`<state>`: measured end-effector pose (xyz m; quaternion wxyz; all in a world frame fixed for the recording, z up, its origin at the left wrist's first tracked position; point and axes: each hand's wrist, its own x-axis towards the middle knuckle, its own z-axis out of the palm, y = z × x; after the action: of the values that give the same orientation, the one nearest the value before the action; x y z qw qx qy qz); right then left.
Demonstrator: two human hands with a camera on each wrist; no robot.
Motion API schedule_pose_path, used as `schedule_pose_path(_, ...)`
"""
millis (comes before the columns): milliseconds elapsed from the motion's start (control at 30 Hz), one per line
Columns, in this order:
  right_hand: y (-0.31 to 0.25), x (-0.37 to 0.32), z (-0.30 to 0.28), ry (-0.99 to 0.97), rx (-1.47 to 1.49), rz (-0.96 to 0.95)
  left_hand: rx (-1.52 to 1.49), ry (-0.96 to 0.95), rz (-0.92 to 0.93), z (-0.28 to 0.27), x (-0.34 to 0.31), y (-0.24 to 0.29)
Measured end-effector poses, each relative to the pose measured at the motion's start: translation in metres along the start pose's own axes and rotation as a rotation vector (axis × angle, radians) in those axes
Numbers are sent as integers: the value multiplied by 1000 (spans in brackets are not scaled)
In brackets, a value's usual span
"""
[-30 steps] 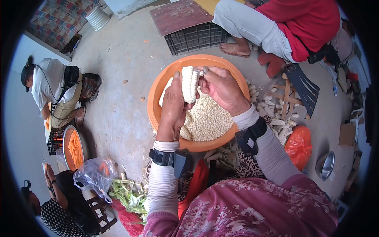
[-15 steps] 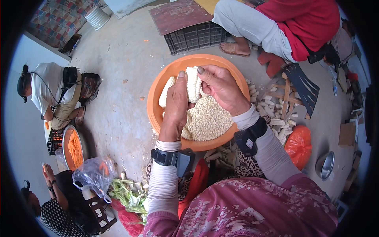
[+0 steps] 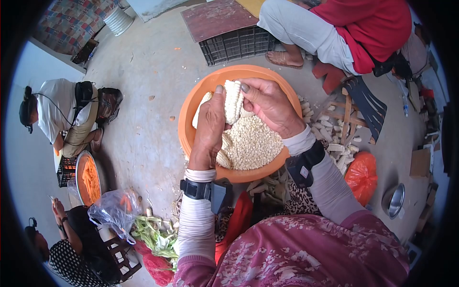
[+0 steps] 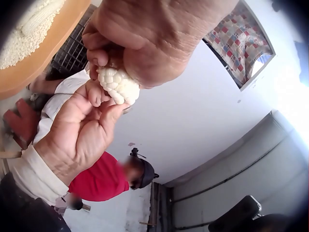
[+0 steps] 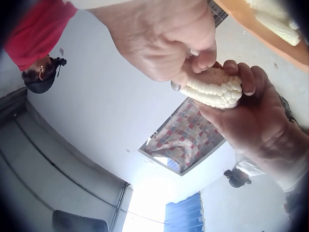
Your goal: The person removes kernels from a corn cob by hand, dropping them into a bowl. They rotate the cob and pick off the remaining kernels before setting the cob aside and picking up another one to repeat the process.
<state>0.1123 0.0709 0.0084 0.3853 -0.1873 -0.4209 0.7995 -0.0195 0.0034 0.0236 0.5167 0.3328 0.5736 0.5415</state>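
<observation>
A white corn cob [image 3: 233, 103] is held upright above the orange basin [image 3: 187, 141]. The left hand [image 3: 209, 126] grips its left side, fingers curled round it. On the cob's right edge the right hand [image 3: 275, 106] presses its thumb, with its other fingers bent behind. In the right wrist view the cob [image 5: 217, 92] shows rows of kernels and a bare strip beside the right hand [image 5: 159, 38]; a loose kernel lies in that hand's bent fingers. Loose kernels [image 3: 253, 146] fill the basin's lower part, with more cobs [image 3: 223, 158] at its left side.
Bare cobs [image 3: 330, 129] lie on the floor right of the basin, near a wooden stool [image 3: 348, 117] and an orange bag [image 3: 362, 177]. A black crate [image 3: 236, 46] stands beyond. Husks [image 3: 155, 237] lie at lower left. Several people sit around, one beside a bowl of orange strips [image 3: 90, 179].
The cob has tilted slightly and shifted a little to the right since the oldest frame. The right thumb has moved slightly down and left along its edge.
</observation>
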Motion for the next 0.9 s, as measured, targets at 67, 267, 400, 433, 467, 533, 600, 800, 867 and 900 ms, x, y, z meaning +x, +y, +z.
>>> schedule_pose_path(67, 0, 0, 0, -7, 6, 1, -10, -4, -1, 0, 0, 1)
schedule_pose_path(267, -1, -1, 5, -15, 51, -21, -274, -46, -44, -1, 2, 5)
schedule_pose_path(400, -4, 1, 6, -54, 56, -2, -189, -7, -23, -1, 5, 0)
schedule_pose_path(433, -4, 1, 6, -66, 39, 16, -160, 2, -16, -1, 5, -1)
schedule_pose_path(467, -3, 1, 6, -66, 40, 16, -160, 2, -16, 0, 5, 0)
schedule_pose_path(533, 1, 0, 8, 23, -102, 5, -65, 25, -68, 2, 3, 1)
schedule_pose_path(600, 0, 0, 8, 34, -86, 10, -63, 34, -55, 4, 3, 0)
schedule_pose_path(800, 2, 1, 3, 18, -21, -8, -16, 37, -14, 3, 2, 1)
schedule_pose_path(867, 2, 0, 3, 7, -3, -8, -1, 30, -1, 2, 1, 1)
schedule_pose_path(900, 2, 0, 3, -7, 29, -9, 15, 29, 4, 1, 1, 1)
